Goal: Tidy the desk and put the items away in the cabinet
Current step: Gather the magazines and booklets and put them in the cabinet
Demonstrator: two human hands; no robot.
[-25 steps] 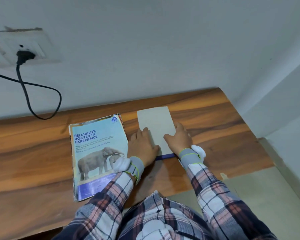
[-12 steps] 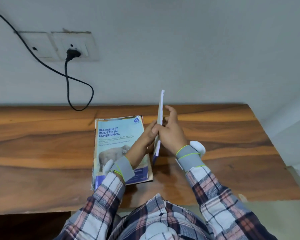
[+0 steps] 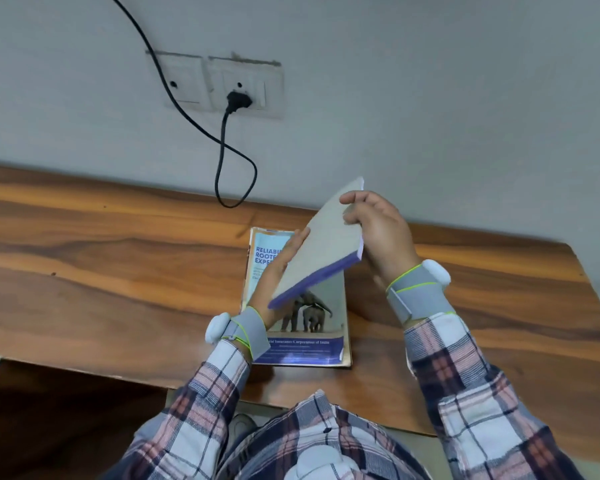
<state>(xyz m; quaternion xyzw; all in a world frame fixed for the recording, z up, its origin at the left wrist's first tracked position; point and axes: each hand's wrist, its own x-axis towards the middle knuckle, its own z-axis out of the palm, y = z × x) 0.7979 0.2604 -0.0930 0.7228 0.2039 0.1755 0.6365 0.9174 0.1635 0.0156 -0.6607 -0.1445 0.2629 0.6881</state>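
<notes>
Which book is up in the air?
The plain grey book with the purple edge: the left hand and right hand hold it tilted above the desk. The elephant book lies flat.

place: likely office or study | wooden desk (image 3: 118,271) | wall socket (image 3: 243,88) | insurance magazine (image 3: 312,341)

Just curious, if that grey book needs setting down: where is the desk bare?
Bare desk: left of the magazine, wall to front edge, and right of it to the end. Crowded middle: left hand and right hand hold the grey book over the magazine.
</notes>
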